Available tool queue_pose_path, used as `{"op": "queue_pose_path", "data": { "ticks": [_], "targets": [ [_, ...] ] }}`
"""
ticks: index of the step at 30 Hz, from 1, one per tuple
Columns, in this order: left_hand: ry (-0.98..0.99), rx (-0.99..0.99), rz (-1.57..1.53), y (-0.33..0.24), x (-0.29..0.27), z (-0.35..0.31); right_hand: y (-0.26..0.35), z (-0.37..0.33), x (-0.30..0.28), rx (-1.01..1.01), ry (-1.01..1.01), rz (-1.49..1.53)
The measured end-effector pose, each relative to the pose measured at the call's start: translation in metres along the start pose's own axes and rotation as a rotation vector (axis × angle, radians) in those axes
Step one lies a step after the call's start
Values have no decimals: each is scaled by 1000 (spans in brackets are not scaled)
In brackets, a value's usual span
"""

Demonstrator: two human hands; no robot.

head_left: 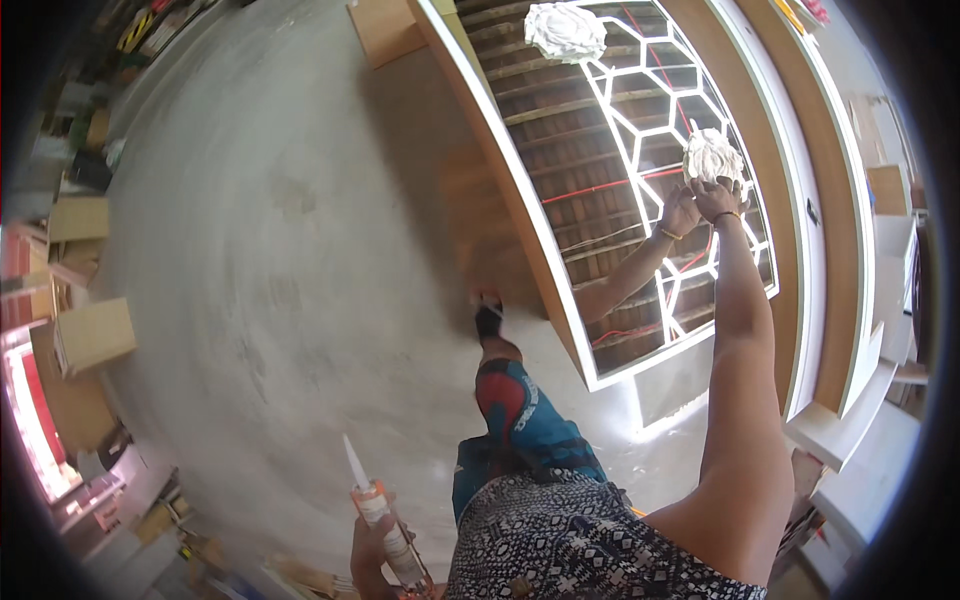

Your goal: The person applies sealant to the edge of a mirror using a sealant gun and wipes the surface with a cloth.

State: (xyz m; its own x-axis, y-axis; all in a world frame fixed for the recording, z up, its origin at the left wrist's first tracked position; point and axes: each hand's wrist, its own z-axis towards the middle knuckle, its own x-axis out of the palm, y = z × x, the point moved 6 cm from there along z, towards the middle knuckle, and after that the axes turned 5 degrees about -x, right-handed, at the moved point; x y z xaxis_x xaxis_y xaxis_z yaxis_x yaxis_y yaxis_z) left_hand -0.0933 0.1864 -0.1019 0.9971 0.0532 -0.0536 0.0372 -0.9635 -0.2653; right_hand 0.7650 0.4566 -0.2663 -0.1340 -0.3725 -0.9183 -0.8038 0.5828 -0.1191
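Observation:
My left hand (371, 540), low in the view, is closed around a sealant cartridge (398, 548) with an orange-and-white body. Its pale tapered nozzle points up. My right arm reaches far up to the right, over a mirror panel (590, 150) with a wooden frame edged in white. There my right hand (718, 198) has its fingers gripping the lower edge of a white rose-shaped ornament (712, 157) against the glass. Beside it, the mirror shows a reflection of the hand and forearm. A second white rose ornament (565, 32) sits near the panel's far end.
Hexagonal lights and roof slats appear reflected in the glass. Wooden boards with pale edges (840, 200) run along the right. Grey concrete floor (270, 230) spreads to the left, with cardboard boxes (95, 333) at its edge. My leg (515, 395) stands close to the panel.

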Motion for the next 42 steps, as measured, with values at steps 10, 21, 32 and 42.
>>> {"op": "queue_pose_path", "data": {
  "ticks": [10,21,32,42],
  "targets": [
    [172,6,287,-321,-2,70,49,-76,-57,209,89,77],
    [350,13,323,-355,-32,81,78,-195,-104,360,84,26],
    [197,8,450,-346,-20,73,257,-126,-190,-400,-495,376],
    [59,-224,200,-326,-17,62,434,7,-266,-890,-549,394]
  ]
}}
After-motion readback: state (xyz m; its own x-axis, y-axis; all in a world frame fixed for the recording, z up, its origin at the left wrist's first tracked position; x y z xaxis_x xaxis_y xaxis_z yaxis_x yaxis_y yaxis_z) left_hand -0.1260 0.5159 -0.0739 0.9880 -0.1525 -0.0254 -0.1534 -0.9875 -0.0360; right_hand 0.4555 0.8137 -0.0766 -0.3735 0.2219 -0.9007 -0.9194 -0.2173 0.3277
